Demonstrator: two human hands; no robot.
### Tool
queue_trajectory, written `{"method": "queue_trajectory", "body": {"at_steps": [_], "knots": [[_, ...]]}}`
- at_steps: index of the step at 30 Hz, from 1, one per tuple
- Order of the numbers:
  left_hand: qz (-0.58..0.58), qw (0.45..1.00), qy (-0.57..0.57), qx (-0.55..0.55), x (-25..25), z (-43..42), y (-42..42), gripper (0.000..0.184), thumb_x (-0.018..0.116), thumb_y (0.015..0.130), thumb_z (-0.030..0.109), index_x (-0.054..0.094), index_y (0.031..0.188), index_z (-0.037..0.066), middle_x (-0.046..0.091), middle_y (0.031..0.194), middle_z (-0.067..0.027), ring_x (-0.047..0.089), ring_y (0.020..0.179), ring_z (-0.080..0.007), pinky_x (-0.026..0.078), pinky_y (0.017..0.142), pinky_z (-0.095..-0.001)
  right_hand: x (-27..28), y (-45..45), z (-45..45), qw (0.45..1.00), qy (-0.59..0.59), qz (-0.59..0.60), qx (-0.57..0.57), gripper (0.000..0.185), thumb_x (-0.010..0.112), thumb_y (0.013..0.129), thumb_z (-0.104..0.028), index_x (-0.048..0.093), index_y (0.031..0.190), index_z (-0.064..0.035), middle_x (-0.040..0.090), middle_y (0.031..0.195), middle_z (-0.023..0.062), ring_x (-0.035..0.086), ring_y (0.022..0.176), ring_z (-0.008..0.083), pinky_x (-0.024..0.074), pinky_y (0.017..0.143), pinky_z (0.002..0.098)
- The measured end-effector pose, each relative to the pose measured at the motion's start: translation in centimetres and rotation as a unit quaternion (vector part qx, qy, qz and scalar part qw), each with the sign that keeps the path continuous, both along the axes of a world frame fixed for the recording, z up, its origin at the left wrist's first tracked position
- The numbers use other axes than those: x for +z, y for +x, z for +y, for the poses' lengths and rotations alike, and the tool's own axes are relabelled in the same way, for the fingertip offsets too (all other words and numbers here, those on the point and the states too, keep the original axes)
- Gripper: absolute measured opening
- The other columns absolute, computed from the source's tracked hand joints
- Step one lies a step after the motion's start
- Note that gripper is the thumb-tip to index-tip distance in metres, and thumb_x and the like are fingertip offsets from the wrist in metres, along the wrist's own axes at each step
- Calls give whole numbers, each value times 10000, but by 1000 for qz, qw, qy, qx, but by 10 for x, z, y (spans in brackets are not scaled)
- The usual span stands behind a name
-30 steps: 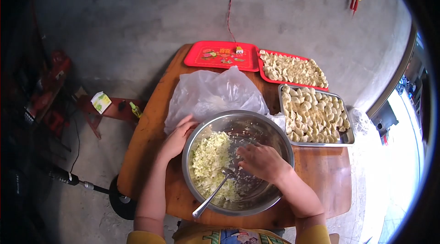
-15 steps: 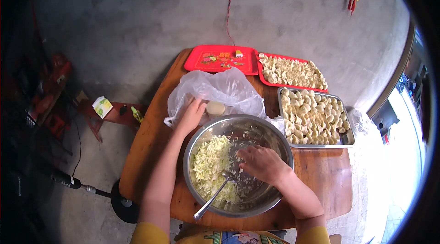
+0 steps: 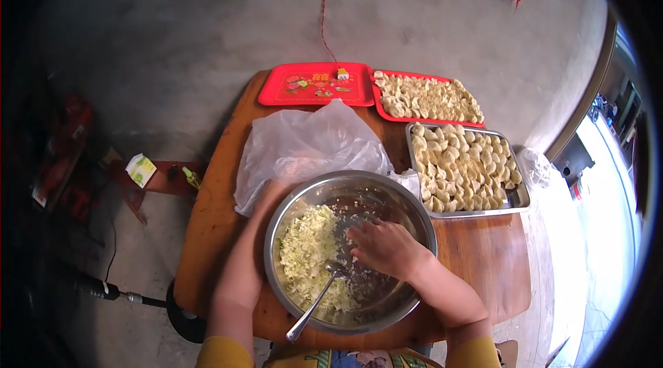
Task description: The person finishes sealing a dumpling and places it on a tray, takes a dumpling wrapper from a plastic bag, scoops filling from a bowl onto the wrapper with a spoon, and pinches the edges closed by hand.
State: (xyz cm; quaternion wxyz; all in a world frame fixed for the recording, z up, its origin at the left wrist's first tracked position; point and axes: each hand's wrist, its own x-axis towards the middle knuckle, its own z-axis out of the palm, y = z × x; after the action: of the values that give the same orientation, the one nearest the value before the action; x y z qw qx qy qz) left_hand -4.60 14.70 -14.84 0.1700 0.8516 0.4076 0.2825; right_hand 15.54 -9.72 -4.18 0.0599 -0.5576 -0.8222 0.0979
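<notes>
Nearest to you, the metal spoon [image 3: 312,304] slants across the near rim of the big steel bowl [image 3: 399,299], its handle end outside and its tip in the chopped pale-green filling [image 3: 304,247]. That filling is heaped along the bowl's left side, while the right side shows bare metal with scattered bits, so by the look of it a fair part is used up and a good amount is left. Your right hand [image 3: 384,247] is over the bowl's right half, back upward, fingers loosely bent; whether anything is pinched beneath them, I cannot tell. Your left hand [image 3: 284,178] reaches past the bowl's far left rim into or under the clear plastic bag [image 3: 314,143], which veils its fingers, so I cannot tell how far open they are or what they hold. Nor can I tell what the bag contains

Farther off to the right on the wooden table [image 3: 483,257], the steel tray [image 3: 476,214] is well covered with shaped dumplings [image 3: 463,167], with just a little metal showing near its right end. Beyond it, a red tray [image 3: 429,120] carries another crowded batch [image 3: 428,97]. I judge much of the shaping done, with the filling in your bowl yet to be wrapped. Farthest back on the left is a patterned red tray [image 3: 280,95], with no dumplings on it
</notes>
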Motion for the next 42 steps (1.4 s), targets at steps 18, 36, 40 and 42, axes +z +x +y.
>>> {"method": "queue_trajectory", "body": {"at_steps": [18, 36, 40, 42], "knots": [[24, 995, -56, -78, -9, 28, 9, 366, 586, 888, 285, 610, 1199, 94, 630, 1124, -227, 609, 1049, -361, 471, 875, -446, -14, 2, -1, 997, 66, 14, 25, 365, 595, 888, -310, 562, 1174, -86, 600, 978, 131, 621, 931, 302, 530, 756, 424], [-29, 938, -336, -81, 78, 40, 18, 423, 559, 934, 339, 570, 1261, 71, 608, 1227, -101, 563, 1084, -198, 478, 870, -360, 60, -19, 100, 953, 39, 275, 120, 183, 567, 883, -89, 619, 1038, -6, 657, 980, 167, 637, 897, 351, 499, 804, 432], [-73, 952, -295, -29, 54, 43, 7, 444, 542, 946, 316, 532, 1320, 78, 566, 1315, -129, 507, 1216, -245, 389, 1016, -363, 10, -13, 181, 993, 18, 98, 67, 259, 530, 894, -67, 615, 1134, -21, 644, 1109, 180, 628, 996, 358, 491, 884, 418], [28, 965, -262, -10, 48, 41, 4, 465, 532, 951, 299, 497, 1363, 85, 538, 1357, -132, 484, 1257, -256, 378, 1032, -361, -2, -5, 207, 996, -12, 92, 0, 287, 496, 911, -89, 614, 1166, -31, 633, 1159, 184, 612, 1053, 364, 468, 938, 422]]}}
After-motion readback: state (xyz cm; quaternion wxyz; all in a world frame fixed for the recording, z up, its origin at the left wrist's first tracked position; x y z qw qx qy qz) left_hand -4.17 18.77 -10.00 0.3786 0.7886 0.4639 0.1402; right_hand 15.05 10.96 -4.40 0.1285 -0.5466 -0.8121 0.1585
